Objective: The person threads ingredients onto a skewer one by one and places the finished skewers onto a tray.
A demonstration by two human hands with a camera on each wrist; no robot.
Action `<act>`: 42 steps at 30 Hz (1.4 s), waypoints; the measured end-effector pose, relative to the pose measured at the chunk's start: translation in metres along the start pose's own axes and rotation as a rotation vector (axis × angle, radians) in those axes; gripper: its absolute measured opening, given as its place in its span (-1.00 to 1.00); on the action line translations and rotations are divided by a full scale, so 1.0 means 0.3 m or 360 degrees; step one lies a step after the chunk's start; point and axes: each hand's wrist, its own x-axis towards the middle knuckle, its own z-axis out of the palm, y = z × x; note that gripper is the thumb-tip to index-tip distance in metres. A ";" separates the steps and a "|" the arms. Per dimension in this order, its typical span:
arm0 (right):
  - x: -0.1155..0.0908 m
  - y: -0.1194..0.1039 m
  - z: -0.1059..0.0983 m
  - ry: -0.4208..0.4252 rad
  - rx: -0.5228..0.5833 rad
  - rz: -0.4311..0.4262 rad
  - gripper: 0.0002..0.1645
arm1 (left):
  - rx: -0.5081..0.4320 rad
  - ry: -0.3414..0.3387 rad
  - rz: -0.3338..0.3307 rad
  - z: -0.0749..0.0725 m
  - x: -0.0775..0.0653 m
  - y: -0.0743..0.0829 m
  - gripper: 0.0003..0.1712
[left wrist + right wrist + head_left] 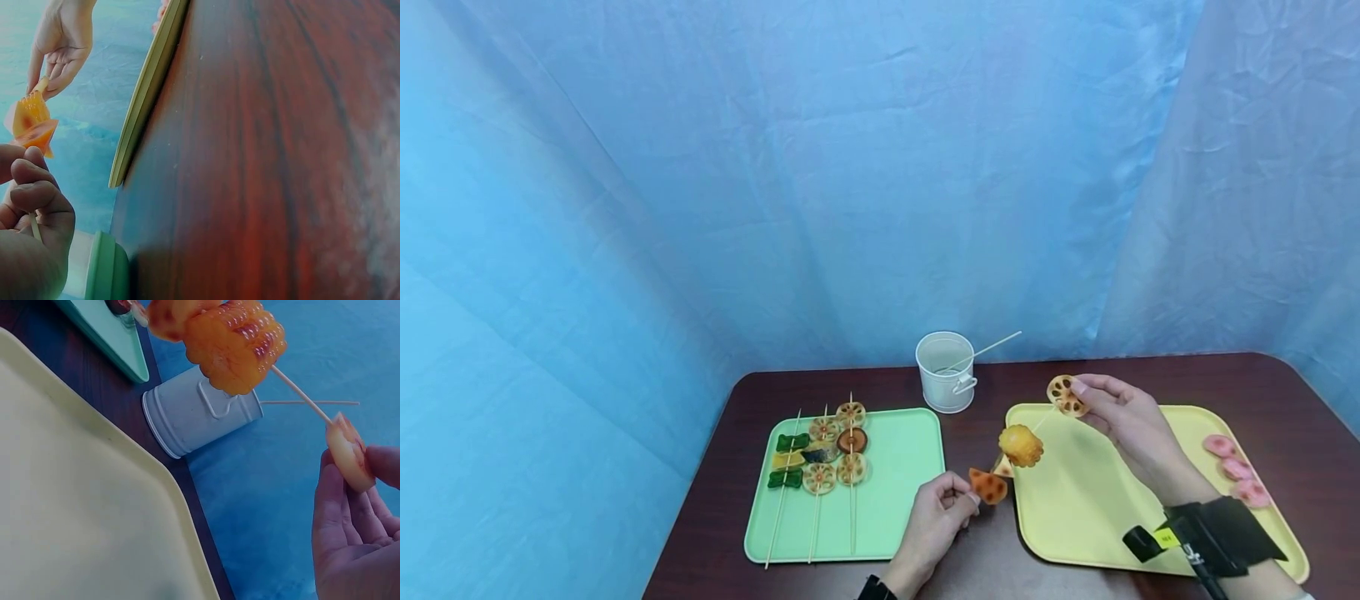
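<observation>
Low between the two trays, my left hand (936, 517) grips the lower end of a wooden skewer (303, 394). Threaded on it are an orange spotted triangular piece (988, 486), a paler piece (1002, 467) partly hidden behind, and a browned corn chunk (1021, 446). Over the back of the yellow tray, my right hand (1131, 425) pinches a lotus root slice (1066, 396) between thumb and fingers. In the right wrist view the skewer's bare upper end meets the edge of this slice.
A green tray (895, 500) on the left bears three loaded skewers (817, 454). Pink slices (1236, 471) lie along the right side of the yellow tray (1075, 517). Behind, a white bucket (946, 387) holds a bare stick (997, 343). Blue cloth (880, 208) hangs beyond the table.
</observation>
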 end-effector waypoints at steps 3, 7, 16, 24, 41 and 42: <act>-0.004 0.001 0.009 -0.0033 -0.0033 -0.0010 -0.66 | -0.0003 0.0008 0.0002 0.001 0.000 0.000 -0.89; -0.010 0.001 0.022 -0.0063 -0.0053 -0.0003 -0.65 | -0.0013 0.0011 0.0015 0.002 0.002 -0.001 -0.88; -0.027 0.018 0.060 -0.0083 -0.0159 0.0042 -0.64 | -0.0057 -0.0009 0.0050 0.006 0.000 0.002 -0.88; -0.033 0.035 0.081 -0.0104 -0.0157 0.0037 -0.72 | 0.0017 -0.0028 0.0069 0.002 0.000 0.002 -0.90; -0.032 0.044 0.099 -0.0077 -0.0251 0.0046 -0.66 | 0.0203 0.0051 0.0043 0.007 0.015 0.019 -0.90; -0.032 0.044 0.100 -0.0073 -0.0248 0.0047 -0.66 | 0.0239 0.0027 0.0054 0.002 0.016 0.020 -0.90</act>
